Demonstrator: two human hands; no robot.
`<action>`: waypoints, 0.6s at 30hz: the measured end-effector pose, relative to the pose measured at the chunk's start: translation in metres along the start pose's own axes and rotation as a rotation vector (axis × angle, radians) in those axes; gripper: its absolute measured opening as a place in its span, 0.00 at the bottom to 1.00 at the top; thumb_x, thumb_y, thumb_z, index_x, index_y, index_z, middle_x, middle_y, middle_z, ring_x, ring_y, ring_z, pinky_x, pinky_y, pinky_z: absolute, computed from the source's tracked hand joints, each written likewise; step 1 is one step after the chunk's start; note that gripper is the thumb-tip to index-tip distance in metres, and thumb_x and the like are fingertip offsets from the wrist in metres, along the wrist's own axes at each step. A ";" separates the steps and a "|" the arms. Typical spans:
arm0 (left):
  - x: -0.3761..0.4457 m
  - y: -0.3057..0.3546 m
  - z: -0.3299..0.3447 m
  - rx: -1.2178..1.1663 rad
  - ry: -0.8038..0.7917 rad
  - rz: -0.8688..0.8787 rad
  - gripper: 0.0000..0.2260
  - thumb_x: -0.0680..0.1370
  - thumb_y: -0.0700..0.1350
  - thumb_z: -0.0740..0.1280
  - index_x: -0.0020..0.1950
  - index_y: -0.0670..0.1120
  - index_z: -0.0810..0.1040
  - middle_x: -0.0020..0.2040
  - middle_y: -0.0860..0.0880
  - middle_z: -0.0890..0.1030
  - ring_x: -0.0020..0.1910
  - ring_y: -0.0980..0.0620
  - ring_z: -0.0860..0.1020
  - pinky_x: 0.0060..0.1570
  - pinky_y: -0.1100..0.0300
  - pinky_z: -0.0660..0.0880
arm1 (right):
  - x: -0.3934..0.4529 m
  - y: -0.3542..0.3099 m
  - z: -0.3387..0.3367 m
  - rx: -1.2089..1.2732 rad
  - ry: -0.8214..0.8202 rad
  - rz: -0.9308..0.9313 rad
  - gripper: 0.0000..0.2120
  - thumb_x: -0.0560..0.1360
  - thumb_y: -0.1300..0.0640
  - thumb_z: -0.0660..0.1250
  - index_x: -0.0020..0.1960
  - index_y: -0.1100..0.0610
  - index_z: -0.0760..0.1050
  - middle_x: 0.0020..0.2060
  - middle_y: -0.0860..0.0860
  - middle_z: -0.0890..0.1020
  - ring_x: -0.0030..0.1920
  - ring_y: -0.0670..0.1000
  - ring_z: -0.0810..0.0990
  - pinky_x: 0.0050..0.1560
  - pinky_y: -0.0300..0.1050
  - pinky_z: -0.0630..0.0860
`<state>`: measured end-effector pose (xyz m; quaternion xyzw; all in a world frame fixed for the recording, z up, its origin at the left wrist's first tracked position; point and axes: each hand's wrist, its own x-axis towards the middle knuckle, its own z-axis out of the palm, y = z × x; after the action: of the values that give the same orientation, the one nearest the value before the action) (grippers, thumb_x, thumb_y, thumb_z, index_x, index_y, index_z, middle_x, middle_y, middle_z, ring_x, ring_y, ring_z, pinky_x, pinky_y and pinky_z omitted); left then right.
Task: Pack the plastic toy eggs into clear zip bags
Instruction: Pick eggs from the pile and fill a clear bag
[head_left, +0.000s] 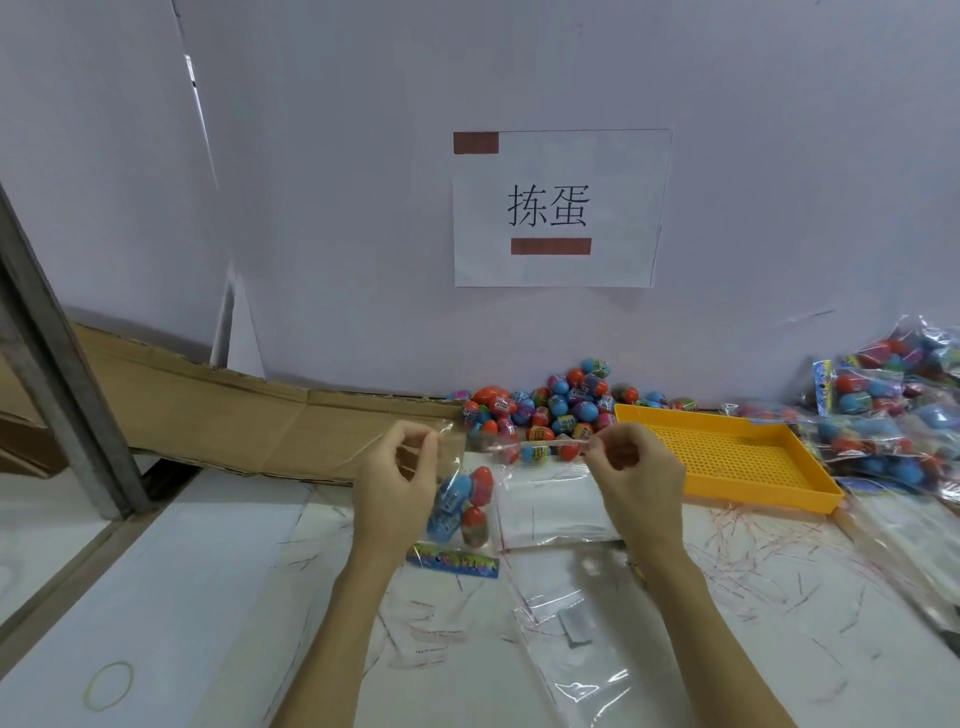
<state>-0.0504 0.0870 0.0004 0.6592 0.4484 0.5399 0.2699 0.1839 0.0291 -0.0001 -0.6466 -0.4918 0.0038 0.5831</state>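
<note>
My left hand (397, 467) pinches the top edge of a clear zip bag (462, 499) that hangs above the table with several blue and red toy eggs inside. My right hand (636, 467) pinches a thin red strip (545, 442) that stretches leftward to the bag's mouth. A pile of loose toy eggs (550, 405) lies against the wall behind my hands. Under the bag rests a colourful header card (452, 561).
A stack of empty clear bags (556, 512) lies beneath my right hand. An empty yellow tray (727, 457) sits to the right, with filled bags (883, 415) piled beyond it. Cardboard (234, 410) lines the back left. Loose bags (582, 649) and a rubber band (109, 686) lie near me.
</note>
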 end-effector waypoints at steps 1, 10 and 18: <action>0.000 -0.001 0.001 -0.015 0.049 0.001 0.04 0.83 0.42 0.67 0.50 0.48 0.79 0.44 0.51 0.83 0.42 0.49 0.82 0.42 0.55 0.81 | 0.002 0.006 -0.003 -0.027 0.028 0.028 0.06 0.74 0.63 0.74 0.44 0.55 0.79 0.37 0.46 0.81 0.39 0.44 0.79 0.40 0.29 0.75; 0.003 -0.004 0.000 -0.121 0.118 -0.088 0.06 0.83 0.40 0.67 0.48 0.50 0.80 0.43 0.50 0.83 0.41 0.50 0.81 0.41 0.59 0.79 | 0.006 0.033 -0.012 -0.310 -0.241 0.186 0.13 0.76 0.49 0.74 0.37 0.54 0.80 0.31 0.47 0.80 0.34 0.46 0.77 0.35 0.39 0.69; 0.002 0.000 0.001 -0.188 0.018 -0.098 0.05 0.83 0.41 0.68 0.50 0.49 0.81 0.43 0.51 0.84 0.44 0.54 0.83 0.42 0.64 0.80 | 0.008 0.026 -0.014 -0.239 -0.233 0.170 0.03 0.81 0.60 0.67 0.53 0.55 0.79 0.41 0.48 0.83 0.40 0.45 0.79 0.40 0.36 0.73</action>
<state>-0.0490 0.0885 0.0011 0.6032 0.4298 0.5719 0.3527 0.2121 0.0281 -0.0107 -0.7457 -0.4968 0.0694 0.4386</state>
